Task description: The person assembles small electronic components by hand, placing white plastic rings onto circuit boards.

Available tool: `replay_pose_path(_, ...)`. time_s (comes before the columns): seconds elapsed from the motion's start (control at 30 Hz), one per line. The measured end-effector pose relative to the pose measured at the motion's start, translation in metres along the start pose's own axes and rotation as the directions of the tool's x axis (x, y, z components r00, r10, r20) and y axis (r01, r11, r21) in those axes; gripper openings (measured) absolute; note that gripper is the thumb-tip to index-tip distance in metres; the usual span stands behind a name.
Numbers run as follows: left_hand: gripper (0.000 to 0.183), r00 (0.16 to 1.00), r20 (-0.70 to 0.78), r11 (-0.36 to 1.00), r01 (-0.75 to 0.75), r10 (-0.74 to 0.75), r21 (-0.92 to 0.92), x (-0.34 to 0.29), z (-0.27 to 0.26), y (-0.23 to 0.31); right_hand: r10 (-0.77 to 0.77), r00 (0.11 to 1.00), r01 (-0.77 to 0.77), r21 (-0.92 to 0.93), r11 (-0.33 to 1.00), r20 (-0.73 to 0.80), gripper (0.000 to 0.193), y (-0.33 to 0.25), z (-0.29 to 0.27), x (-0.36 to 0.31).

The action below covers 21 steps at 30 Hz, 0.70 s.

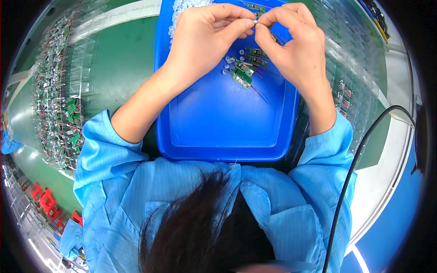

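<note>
Both hands meet over the far part of a blue plastic tray [223, 154]. The thumb and forefinger of my left hand [198, 43] are pinched together at a tiny part [256, 22]. My right hand [298, 48] pinches at the same spot from the other side. That part is silvery and dark, too small to name. Beneath and nearer than the fingers lie several small green circuit boards [241, 78] with thin red and dark wires and small whitish round pieces at one end. More boards [255, 7] show beyond the fingertips, partly hidden.
Small translucent white plastic pieces [187, 4] are heaped in the tray's far left corner. Clear trays full of wired boards [59, 118] stand left on the green table [120, 54], others [348, 93] right. A black cable [350, 168] curves down at right. Red stools [45, 200] stand lower left.
</note>
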State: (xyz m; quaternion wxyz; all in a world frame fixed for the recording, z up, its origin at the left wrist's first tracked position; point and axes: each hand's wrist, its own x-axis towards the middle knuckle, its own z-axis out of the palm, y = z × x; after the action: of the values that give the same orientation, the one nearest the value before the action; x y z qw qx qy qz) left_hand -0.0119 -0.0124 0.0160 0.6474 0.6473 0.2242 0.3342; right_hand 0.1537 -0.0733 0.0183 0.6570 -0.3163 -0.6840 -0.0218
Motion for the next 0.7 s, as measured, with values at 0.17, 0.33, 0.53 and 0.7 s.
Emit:
replay_pose_path(0.17, 0.013, 0.999, 0.038, 0.999, 0.036, -0.037, 0.006, 0.007, -0.008, -0.007, 0.443, 0.851, -0.185, -0.626, 0.757, 0.283, 0.01, -0.056, -0.003, 0.036)
replay_pose_path(0.33, 0.013, 0.998, 0.049, 0.982, 0.054, -0.045, -0.183, 0.009, -0.01, -0.014, 0.427, 0.868, -0.064, -0.795, 0.603, 0.254, 0.017, -0.04, -0.015, 0.02)
replay_pose_path(0.53, 0.023, 0.99, 0.094, 0.994, -0.105, 0.105, -0.005, 0.012, -0.016, -0.017, 0.66, 0.737, -0.411, -0.679, 0.608, 0.145, 0.018, -0.034, -0.022, 0.014)
replay_pose_path(0.7, 0.021, 0.987, 0.111, 0.984, -0.133, 0.12, 0.121, 0.009, -0.018, -0.014, 0.711, 0.686, -0.459, -0.666, 0.589, 0.156, 0.018, -0.037, -0.02, 0.018)
